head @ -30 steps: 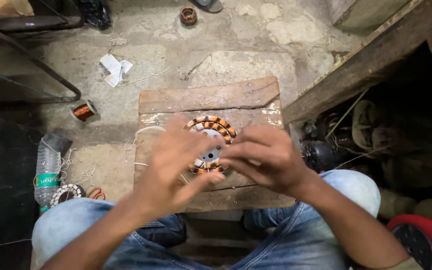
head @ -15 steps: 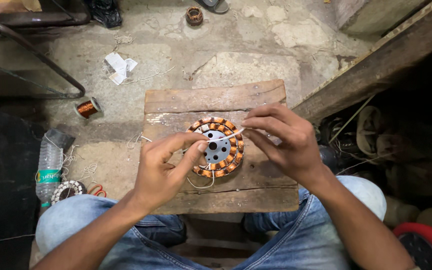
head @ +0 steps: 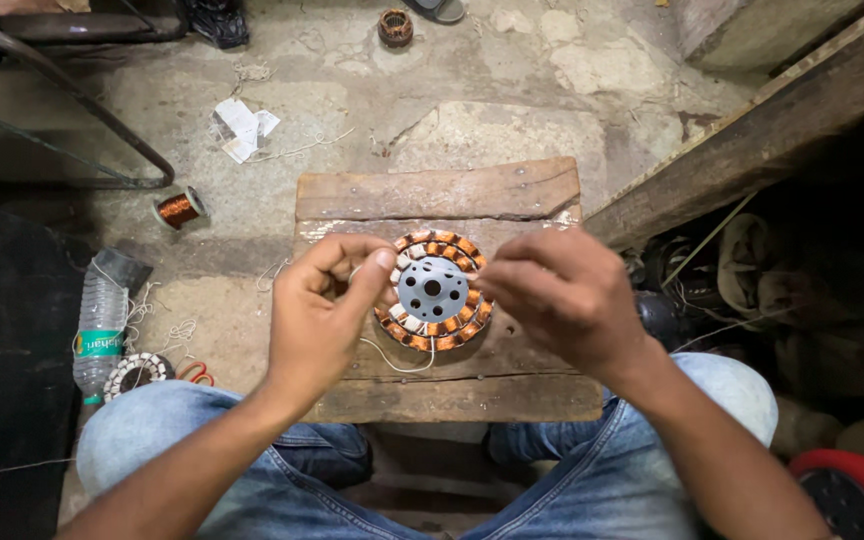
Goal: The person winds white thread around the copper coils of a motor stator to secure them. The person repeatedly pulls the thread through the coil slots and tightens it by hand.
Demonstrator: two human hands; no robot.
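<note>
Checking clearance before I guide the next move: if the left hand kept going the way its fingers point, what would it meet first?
The left hand points right, so it would likely meet the round copper-wound stator with grey metal hub first; its thumb already looks on the rim, though depth is unclear.

Stator (head: 434, 292) on the bench (head: 432, 195), between my left hand (head: 320, 315) and right hand (head: 567, 295); wire spool (head: 178, 209) and bottle (head: 100, 328) on the floor, left.
</note>
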